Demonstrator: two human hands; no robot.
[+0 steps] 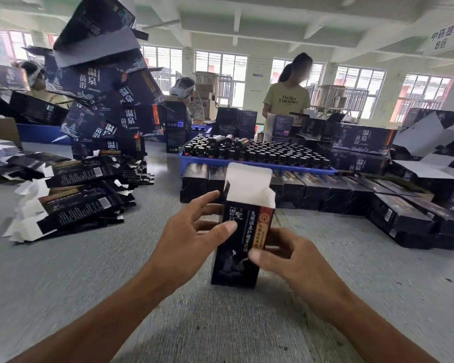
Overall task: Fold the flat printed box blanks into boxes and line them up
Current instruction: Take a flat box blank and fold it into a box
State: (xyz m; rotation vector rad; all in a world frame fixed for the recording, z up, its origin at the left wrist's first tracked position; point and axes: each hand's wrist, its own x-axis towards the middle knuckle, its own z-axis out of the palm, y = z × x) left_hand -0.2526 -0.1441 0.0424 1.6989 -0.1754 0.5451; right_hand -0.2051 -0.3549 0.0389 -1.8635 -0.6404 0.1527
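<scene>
Hands, left (192,239) and right (294,260), grip upright box (240,247) between them.

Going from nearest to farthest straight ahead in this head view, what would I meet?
Upright box held by the left hand and right hand → row of folded boxes → blue tray of bottles → standing person.

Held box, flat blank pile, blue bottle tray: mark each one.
held box (240,244), head view, on its dark printed front panel.
flat blank pile (71,208), head view, on a top blank's dark printed face.
blue bottle tray (257,165), head view, on its front rim.
</scene>
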